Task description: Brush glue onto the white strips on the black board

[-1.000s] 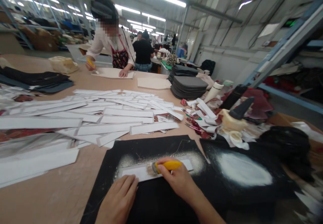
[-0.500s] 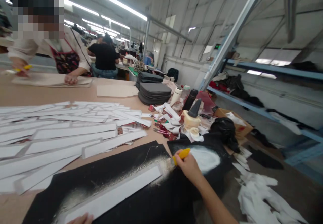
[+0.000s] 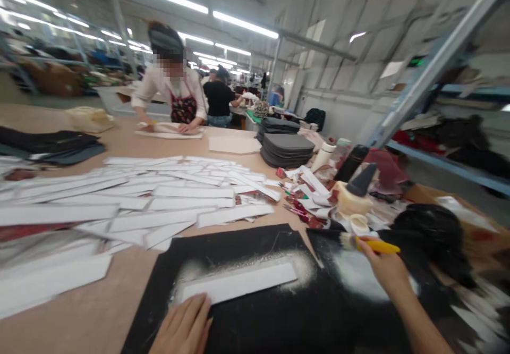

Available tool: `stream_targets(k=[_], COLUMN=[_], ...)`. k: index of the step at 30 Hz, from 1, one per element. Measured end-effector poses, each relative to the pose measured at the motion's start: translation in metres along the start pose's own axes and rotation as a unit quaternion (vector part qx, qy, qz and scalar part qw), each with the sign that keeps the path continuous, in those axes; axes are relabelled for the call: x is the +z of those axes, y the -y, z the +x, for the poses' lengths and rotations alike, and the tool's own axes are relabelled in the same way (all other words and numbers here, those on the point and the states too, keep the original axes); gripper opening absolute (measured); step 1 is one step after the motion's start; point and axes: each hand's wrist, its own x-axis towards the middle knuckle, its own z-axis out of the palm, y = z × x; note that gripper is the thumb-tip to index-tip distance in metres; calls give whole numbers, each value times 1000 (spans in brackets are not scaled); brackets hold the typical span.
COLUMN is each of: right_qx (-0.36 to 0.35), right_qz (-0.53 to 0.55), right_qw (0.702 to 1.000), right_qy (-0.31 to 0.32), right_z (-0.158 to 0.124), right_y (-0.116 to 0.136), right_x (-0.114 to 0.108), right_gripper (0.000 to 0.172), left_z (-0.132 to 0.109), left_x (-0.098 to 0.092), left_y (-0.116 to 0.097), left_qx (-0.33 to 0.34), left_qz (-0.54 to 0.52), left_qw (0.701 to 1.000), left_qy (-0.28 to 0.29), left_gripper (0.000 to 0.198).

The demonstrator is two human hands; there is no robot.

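Note:
My right hand (image 3: 386,269) is closed around the yellow handle of a brush (image 3: 378,245). Its pale bristles point left, over the upper edge of a white smear (image 3: 354,274) on black material. My left hand (image 3: 187,325) lies with outstretched fingers on the left end of a white strip (image 3: 255,282). That strip rests on a black sheet (image 3: 239,242), and whitish, wet-looking residue surrounds it. Just beyond the brush stand a small cream cup (image 3: 358,224) and a cream container (image 3: 350,200) with a dark cone-shaped top.
Many white strips (image 3: 191,190) overlap across the table (image 3: 75,317) to the left. Scraps and small scissors (image 3: 292,209) lie beyond the black sheet, near stacked dark pads (image 3: 287,149) and a white bottle (image 3: 323,156). A person (image 3: 175,88) works across the table.
My right hand has moved the brush from the strip's right end to the white smear. My left hand has come further into view on the strip. The view has swung left.

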Motion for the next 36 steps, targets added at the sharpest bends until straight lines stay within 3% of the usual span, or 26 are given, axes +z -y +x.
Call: stream_targets(k=[2, 5, 7, 8, 10, 12, 16, 18, 20, 22, 25, 28, 30, 33, 36], right_qx=[-112, -204, -238, -255, -271, -252, -194, -224, -275, -340, -450, -533, -580, -616, -623], right_qz=[163, 292, 326, 317, 270, 216, 42, -34, -1, 111, 211, 167, 111, 89, 60], right_qw=[977, 908, 873, 869, 879, 905, 968, 970, 956, 920, 813, 723, 710, 717, 707], right_qy=[77, 219, 274, 282, 284, 265, 155, 93, 97, 163, 302, 407, 383, 314, 328], right_z=[-38, -109, -143, -152, -149, -122, -47, -32, -45, -76, -127, -150, -149, -145, -149], right_y=[69, 170, 215, 225, 220, 185, 99, 90, 113, 158, 231, 279, 296, 306, 307], right_x=[41, 90, 111, 118, 120, 109, 66, 54, 56, 68, 90, 104, 109, 112, 113], right_gripper=[33, 26, 22, 21, 22, 26, 33, 33, 34, 30, 20, 10, 9, 12, 10], left_z=[7, 6, 3, 3, 2, 4, 8, 12, 16, 19, 18, 15, 14, 13, 14], left_x=[-9, -10, -7, -5, -3, -3, -4, -3, 0, 5, 15, 23, 27, 29, 28], left_y=[-9, -18, -22, -23, -24, -24, -29, -35, -43, -53, -62, -63, -63, -61, -60], left_qx=[-19, -44, -55, -62, -77, -89, -116, -140, -149, -140, -125, -112, -102, -97, -105], left_qz=[2, -11, -17, -21, -30, -41, -61, -65, -73, -81, -80, -82, -81, -83, -102], left_qw=[999, 998, 997, 997, 996, 994, 990, 986, 984, 985, 985, 983, 983, 984, 981], left_qy=[26, 46, 47, 44, 39, 40, 58, 66, 65, 62, 83, 120, 132, 124, 128], left_gripper=[28, 29, 30, 30, 31, 31, 31, 29, 26, 25, 38, 46, 43, 40, 41])
